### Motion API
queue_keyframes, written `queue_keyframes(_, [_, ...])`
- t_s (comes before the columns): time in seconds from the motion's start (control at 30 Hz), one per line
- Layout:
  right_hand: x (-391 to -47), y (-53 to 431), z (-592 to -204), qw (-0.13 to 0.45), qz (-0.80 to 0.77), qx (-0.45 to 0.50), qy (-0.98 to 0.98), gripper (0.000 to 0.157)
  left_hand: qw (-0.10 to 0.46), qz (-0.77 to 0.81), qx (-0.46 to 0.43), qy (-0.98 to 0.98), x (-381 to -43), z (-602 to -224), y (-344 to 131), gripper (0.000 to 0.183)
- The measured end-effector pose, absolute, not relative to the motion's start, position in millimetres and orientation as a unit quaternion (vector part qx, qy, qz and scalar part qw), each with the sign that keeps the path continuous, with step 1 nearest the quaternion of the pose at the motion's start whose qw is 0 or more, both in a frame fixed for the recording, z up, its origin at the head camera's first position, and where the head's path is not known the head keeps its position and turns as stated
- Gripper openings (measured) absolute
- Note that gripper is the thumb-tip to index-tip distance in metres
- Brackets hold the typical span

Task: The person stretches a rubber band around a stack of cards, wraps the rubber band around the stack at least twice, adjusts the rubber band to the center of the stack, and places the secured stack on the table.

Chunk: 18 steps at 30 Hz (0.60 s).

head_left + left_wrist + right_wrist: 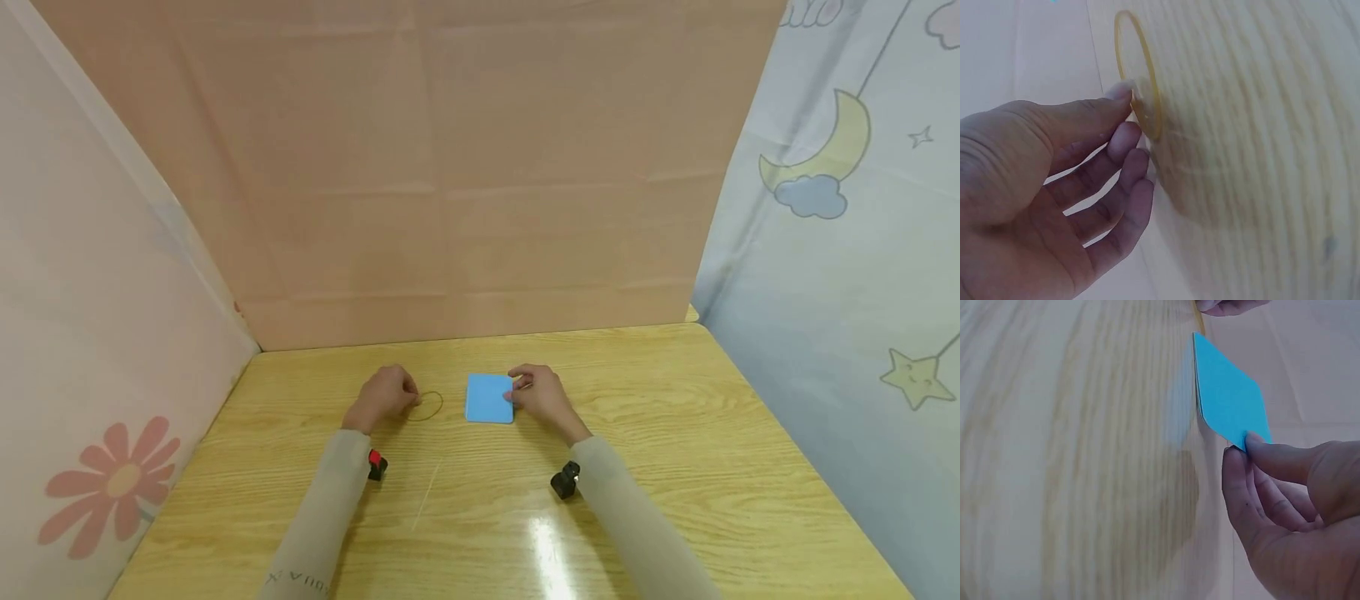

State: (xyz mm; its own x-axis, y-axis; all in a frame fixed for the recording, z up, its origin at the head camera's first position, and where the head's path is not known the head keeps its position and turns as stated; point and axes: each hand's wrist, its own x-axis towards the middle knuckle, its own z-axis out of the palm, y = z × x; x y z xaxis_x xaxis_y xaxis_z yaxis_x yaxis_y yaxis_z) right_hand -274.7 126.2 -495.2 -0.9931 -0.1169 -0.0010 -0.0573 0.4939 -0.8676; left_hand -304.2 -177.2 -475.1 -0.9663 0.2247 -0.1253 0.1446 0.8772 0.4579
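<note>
A thin yellow rubber band [442,402] forms a loop over the table, left of centre. My left hand [385,395] pinches its near end between thumb and index finger, and the left wrist view shows the loop [1152,70] standing out from the fingertips. To the right is a blue square stack of cards or paper [489,399], its layered edge showing in the right wrist view. The right hand [545,397] grips one corner of this stack [1229,390], thumb on top and fingers beneath. A short gap separates the band from the stack.
Both hands are over a wood-grain table [675,433]. A tan panel [465,183] rises along the back edge, with printed cloth hangings [817,333] at the sides. Small black devices [565,481] sit on both wrists.
</note>
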Motion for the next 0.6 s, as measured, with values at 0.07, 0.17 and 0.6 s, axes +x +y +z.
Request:
queue_keyframes(0.07, [-273, 127, -494, 0.039, -0.532, -0.039, 0.845, 0.036, 0.099, 0.241, 0.086, 0.962, -305, -477, -179, 0.010])
queue_keyframes(0.17, [-271, 128, -492, 0.073, -0.594, -0.012, 0.801, 0.030, 0.111, 0.248, 0.085, 0.958, -305, -480, -181, 0.013])
queue_keyframes(0.6, [-260, 141, -487, 0.130, -0.701, 0.023, 0.701, 0.039, 0.117, 0.320, 0.183, 0.922, -292, -482, -172, 0.015])
